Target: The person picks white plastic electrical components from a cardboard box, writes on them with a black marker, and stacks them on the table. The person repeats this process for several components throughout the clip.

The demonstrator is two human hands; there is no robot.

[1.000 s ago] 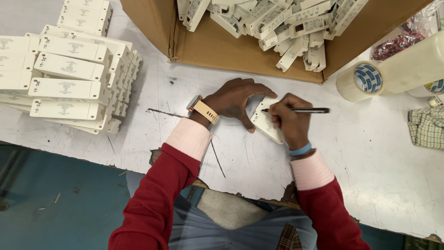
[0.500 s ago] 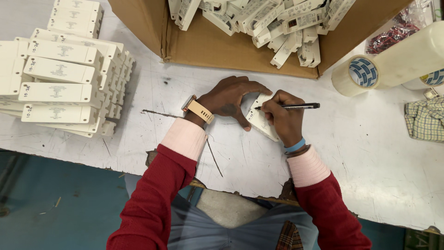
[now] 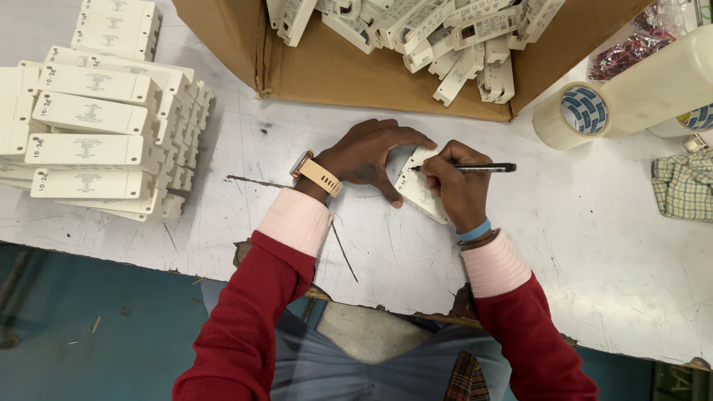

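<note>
Head view, from the table edge outward: at six o'clock we see our red sleeves, and just past them our left hand, fingers spread, pressing a white plastic part flat on the white table. Our right hand pinches a black pen, its tip touching the part's upper end. We judge this piece is being marked. At nine o'clock lies a neat stack of white parts with handwriting on their ends, likely finished. At twelve o'clock a cardboard box holds a loose heap of similar parts, seemingly left to do. At two o'clock lie tape rolls.
</note>
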